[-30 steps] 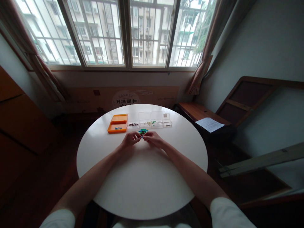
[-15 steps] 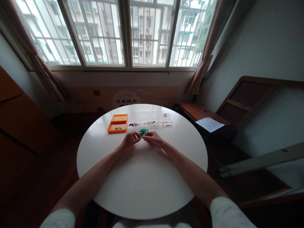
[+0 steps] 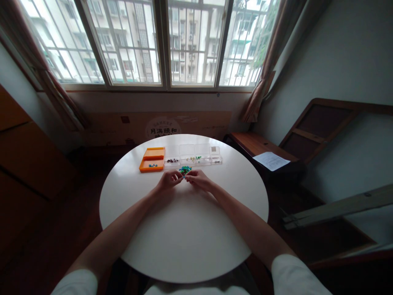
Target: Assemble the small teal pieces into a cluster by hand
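My left hand and my right hand meet fingertip to fingertip over the white round table. Between the pinched fingers of both shows a small blue piece, too tiny to make out its kind. Just beyond the fingertips lies a heap of small blue and green pieces. An open orange box stands behind my left hand, with several small blue pieces in its near half.
Clear lidded boxes stand in a row right of the orange box, with dark, pale yellow and green bits inside. The round table has a curved edge. A wooden bench with a paper sheet is at the right.
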Tool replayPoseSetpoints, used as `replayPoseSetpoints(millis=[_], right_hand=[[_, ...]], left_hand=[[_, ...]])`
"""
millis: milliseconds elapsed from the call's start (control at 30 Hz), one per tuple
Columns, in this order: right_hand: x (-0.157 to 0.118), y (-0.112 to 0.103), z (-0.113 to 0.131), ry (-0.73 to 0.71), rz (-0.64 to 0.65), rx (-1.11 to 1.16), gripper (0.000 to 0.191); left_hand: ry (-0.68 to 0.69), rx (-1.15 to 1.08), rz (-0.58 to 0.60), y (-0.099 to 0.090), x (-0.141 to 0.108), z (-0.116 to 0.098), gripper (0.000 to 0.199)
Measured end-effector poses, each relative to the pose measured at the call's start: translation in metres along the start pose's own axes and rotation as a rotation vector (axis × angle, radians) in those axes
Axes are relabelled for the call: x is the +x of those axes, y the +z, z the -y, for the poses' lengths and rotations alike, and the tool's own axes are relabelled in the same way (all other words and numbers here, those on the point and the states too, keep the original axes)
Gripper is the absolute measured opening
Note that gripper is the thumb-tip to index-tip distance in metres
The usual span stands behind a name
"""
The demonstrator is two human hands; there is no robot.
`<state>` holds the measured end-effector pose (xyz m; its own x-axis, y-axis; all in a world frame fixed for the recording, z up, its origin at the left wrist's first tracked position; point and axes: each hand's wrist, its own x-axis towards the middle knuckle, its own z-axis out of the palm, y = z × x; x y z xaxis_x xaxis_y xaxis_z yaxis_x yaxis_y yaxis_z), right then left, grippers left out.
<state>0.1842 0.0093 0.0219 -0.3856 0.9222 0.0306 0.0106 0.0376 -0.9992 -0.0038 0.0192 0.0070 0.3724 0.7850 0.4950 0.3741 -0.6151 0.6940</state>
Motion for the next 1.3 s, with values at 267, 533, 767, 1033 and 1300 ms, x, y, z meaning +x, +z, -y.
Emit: replayPoseSetpoints(millis=[267, 533, 767, 1033, 1300], right_hand=[[-0.0007, 0.001, 0.0022, 0.005, -0.008, -0.005, 0.031], [-0.0006, 0.0007, 0.0021, 0.004, -0.003, -0.011, 0.03], [-0.0004, 0.0005, 0.0015, 0.003, -0.002, -0.01, 0.03], [-0.0008, 0.0008, 0.0023, 0.0, -0.006, -0.015, 0.033], [-0.001, 0.0004, 0.0018, 0.002, 0.003, -0.009, 0.033]], left_hand=[[0.008, -0.006, 0.004, 0.0001, 0.0004, 0.002, 0.012], [0.004, -0.007, 0.005, 0.0011, 0.0003, 0.0047, 0.012], [0.008, -0.012, 0.007, 0.001, -0.0003, 0.0047, 0.013], [0.018, 0.004, 0.009, 0.001, 0.0, 0.0038, 0.012], [-0.015, -0.012, 0.022, 0.0011, 0.0002, 0.0059, 0.016]])
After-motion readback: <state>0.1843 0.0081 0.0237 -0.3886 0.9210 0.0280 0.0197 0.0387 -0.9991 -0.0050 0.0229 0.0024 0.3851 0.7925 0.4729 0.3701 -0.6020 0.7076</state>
